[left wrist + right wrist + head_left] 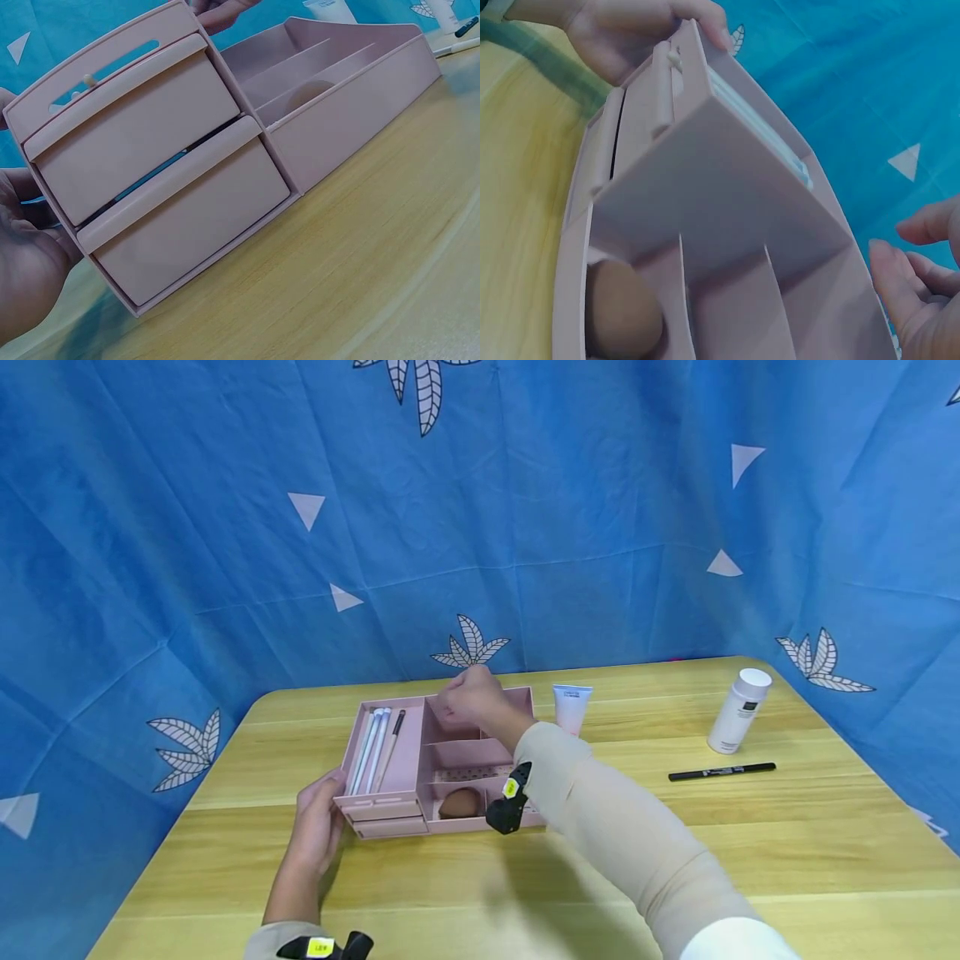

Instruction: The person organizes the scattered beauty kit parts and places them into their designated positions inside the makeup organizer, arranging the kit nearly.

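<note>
A pink desktop organizer (pixel 411 747) with two drawers (pixel 172 210) at its left front stands on the table. My left hand (pixel 318 822) grips its left side, with the thumb at the top rim. Over the back compartments is my right hand (pixel 476 697). In the right wrist view, its fingers (pixel 900 285) are loosely bent beside the organizer's back edge, with nothing between them and the thumb. Several slim white sticks (pixel 369 750) and a dark-ended one (pixel 392 747) lie in the top tray. A rounded brown thing (pixel 622 311) sits in a front compartment.
A pale squeeze tube (pixel 572 708) stands just right of the organizer. Farther right are a white bottle (pixel 738 714) and a black pen (pixel 722 772) on the wooden table (pixel 420 893). A blue patterned cloth (pixel 525 527) hangs behind the table.
</note>
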Demonstrator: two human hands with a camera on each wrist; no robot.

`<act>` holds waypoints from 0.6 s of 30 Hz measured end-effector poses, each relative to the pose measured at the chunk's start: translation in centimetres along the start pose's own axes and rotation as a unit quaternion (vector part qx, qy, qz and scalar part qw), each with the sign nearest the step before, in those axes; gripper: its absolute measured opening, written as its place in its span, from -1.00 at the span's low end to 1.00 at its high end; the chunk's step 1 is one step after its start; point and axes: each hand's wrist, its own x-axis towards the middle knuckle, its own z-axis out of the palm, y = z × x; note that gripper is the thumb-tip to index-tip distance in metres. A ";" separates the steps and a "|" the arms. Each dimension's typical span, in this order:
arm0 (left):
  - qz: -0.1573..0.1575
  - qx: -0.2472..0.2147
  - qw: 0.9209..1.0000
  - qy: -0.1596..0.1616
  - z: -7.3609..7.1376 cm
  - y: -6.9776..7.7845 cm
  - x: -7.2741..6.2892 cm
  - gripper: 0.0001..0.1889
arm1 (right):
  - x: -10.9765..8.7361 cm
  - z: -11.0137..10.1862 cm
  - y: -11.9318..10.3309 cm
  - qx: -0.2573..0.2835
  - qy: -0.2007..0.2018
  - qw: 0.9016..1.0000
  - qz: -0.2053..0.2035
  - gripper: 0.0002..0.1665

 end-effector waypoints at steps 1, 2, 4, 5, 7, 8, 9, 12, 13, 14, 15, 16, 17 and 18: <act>0.000 -0.001 1.000 0.000 0.0 0.0 0.0 -0.47 | 0.0 -0.3 0.2 -0.005 0.002 1.000 0.000 -0.90; 0.001 -0.003 1.000 0.000 0.0 0.0 0.0 -0.47 | 0.0 -0.6 0.4 -0.003 0.003 1.000 0.002 -0.86; 0.002 -0.006 1.000 0.001 0.0 0.0 -0.1 -0.47 | -0.1 -1.1 0.7 -0.004 0.004 1.000 0.007 -0.84; 0.003 -0.007 1.000 0.001 0.0 0.1 -0.1 -0.47 | -0.1 -1.4 0.9 -0.003 0.003 1.000 0.011 -0.82; 0.004 -0.009 1.000 0.000 0.0 0.1 -0.1 -0.47 | -0.2 -2.0 1.3 -0.009 0.004 1.000 0.011 -0.80; 0.004 -0.010 1.000 0.001 0.0 0.1 -0.1 -0.47 | -0.2 -2.2 1.4 -0.007 0.002 1.000 0.010 -0.79; 0.004 -0.009 1.000 0.001 0.0 0.1 0.0 -0.47 | -0.3 -2.5 1.5 -0.010 0.001 1.000 0.009 -0.78; 0.003 -0.010 1.000 -0.001 0.0 0.1 0.0 -0.46 | -0.6 -3.2 2.0 -0.005 -0.005 1.000 0.001 -0.77; 0.003 -0.010 1.000 -0.001 0.0 0.1 0.0 -0.46 | -0.7 -3.4 2.1 0.003 -0.007 1.000 -0.001 -0.77; 0.003 -0.011 1.000 -0.001 0.0 0.1 -0.1 -0.46 | -0.7 -3.6 2.2 0.011 -0.011 1.000 0.000 -0.77; 0.003 -0.010 1.000 -0.003 0.0 0.1 -0.1 -0.46 | -0.8 -3.8 2.3 0.015 -0.014 1.000 0.001 -0.78; 0.004 -0.009 1.000 -0.004 0.0 0.1 -0.1 -0.46 | -1.0 -4.1 2.5 0.021 -0.018 1.000 0.000 -0.78; 0.006 -0.009 1.000 -0.004 0.0 0.1 -0.1 -0.46 | -1.1 -4.3 2.6 0.030 -0.022 0.999 0.002 -0.79; 0.008 -0.009 1.000 -0.004 0.0 0.0 -0.1 -0.46 | -1.2 -4.6 2.7 0.029 -0.022 0.999 0.001 -0.79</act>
